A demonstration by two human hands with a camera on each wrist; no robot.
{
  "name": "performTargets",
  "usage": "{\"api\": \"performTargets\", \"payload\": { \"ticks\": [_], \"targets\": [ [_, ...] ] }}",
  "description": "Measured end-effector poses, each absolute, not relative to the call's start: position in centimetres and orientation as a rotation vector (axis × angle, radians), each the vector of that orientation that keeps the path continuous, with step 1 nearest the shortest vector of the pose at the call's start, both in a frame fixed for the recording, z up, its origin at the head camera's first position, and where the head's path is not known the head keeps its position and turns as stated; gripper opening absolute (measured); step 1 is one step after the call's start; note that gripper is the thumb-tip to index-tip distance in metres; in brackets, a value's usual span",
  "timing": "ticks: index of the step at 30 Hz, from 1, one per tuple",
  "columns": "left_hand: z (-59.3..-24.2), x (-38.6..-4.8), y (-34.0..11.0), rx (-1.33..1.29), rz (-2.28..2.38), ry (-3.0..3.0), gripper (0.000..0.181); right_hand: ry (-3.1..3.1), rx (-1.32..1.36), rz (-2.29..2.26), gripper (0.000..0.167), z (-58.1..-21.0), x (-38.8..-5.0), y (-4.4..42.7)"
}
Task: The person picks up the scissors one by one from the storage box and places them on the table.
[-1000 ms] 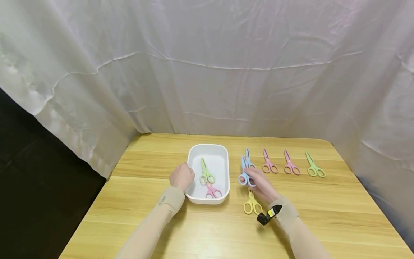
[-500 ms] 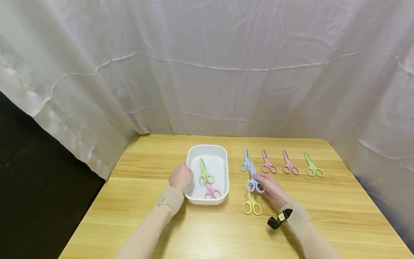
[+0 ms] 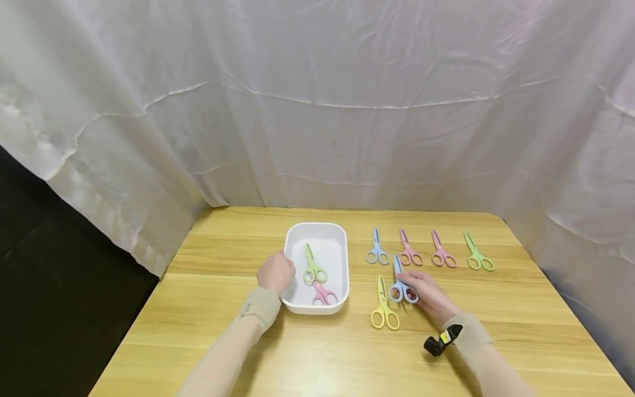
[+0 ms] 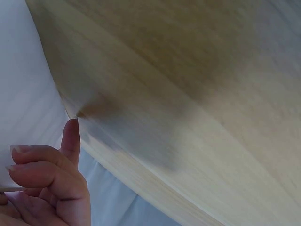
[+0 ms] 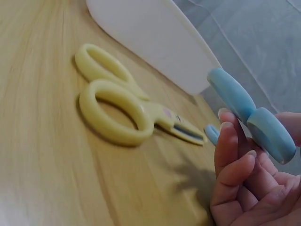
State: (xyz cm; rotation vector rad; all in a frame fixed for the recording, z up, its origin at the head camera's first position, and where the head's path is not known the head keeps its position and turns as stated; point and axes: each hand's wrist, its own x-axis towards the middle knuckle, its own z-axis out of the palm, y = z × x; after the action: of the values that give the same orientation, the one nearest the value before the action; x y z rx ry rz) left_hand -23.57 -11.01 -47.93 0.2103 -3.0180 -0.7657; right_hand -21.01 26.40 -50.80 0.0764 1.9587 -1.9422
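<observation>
In the head view my right hand (image 3: 425, 293) pinches light blue scissors (image 3: 398, 270) between thumb and fingers, blades pointing away. The right wrist view shows their blue handle loops (image 5: 270, 134) raised above the table, beside yellow scissors (image 5: 117, 110) lying flat. My left hand (image 3: 276, 272) grips the left wall of a white tray (image 3: 316, 310), its fingers curled in the left wrist view. Inside the tray lie green scissors (image 3: 314, 271) and pink scissors (image 3: 323, 294), the two overlapping.
Behind my right hand, a row on the table (image 3: 198, 331) holds blue scissors (image 3: 377, 253), two pink pairs (image 3: 409, 255) (image 3: 442, 256) and green scissors (image 3: 478, 257). A pale curtain (image 3: 317, 154) hangs along the table's far edge.
My right hand has moved right and towards the near side with the blue scissors, uncovering the yellow pair. The left hand has kept its place on the tray.
</observation>
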Motion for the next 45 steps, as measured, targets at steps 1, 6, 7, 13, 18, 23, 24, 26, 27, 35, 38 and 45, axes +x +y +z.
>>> {"api": "performTargets", "payload": {
  "ticks": [1,6,7,13,18,23,24,26,27,35,38,45],
  "targets": [
    [-47.9,-23.5,-11.0,0.208,-0.769,-3.015,0.037,1.966,0.075,-1.936,0.020,-50.9,-21.0,26.6],
    [-47.9,-23.4,-11.0,0.205,-0.763,-3.002,0.035,1.991,0.067,-1.911,0.023,-51.1,-20.8,27.8],
    [-47.9,-23.4,-11.0,0.201,-0.765,-2.997,0.035,2.001,0.067,-1.903,0.023,-51.1,-20.7,28.0],
    [-47.9,-23.4,-11.0,0.197,-0.769,-2.994,0.037,2.039,0.070,-1.861,0.026,-51.0,-20.2,29.7],
    [-47.8,-23.5,-10.9,0.200,-0.770,-3.013,0.038,2.038,0.061,-1.849,0.022,-51.2,-20.0,30.8],
    [-48.0,-23.5,-10.9,0.198,-0.765,-3.014,0.038,2.001,0.033,-1.845,0.022,-51.4,-19.9,31.7],
    [-48.0,-23.5,-10.9,0.198,-0.766,-3.012,0.038,1.992,0.022,-1.840,0.022,-51.4,-19.9,31.9],
    [-48.0,-23.4,-10.9,0.197,-0.768,-3.010,0.038,1.975,-0.012,-1.818,0.022,-51.5,-20.0,32.2],
    [-48.0,-23.4,-10.9,0.198,-0.768,-3.009,0.038,1.966,-0.031,-1.807,0.023,-51.5,-20.0,32.4],
    [-48.0,-23.4,-10.9,0.202,-0.759,-3.014,0.038,1.931,-0.099,-1.729,0.025,-51.6,-20.3,33.6],
    [-48.0,-23.5,-11.0,0.199,-0.755,-3.012,0.039,1.917,-0.087,-1.726,0.023,-51.6,-20.3,33.8],
    [-48.0,-23.5,-11.0,0.202,-0.756,-3.022,0.041,1.935,-0.044,-1.706,0.017,-51.4,-20.2,33.7]
  ]
}}
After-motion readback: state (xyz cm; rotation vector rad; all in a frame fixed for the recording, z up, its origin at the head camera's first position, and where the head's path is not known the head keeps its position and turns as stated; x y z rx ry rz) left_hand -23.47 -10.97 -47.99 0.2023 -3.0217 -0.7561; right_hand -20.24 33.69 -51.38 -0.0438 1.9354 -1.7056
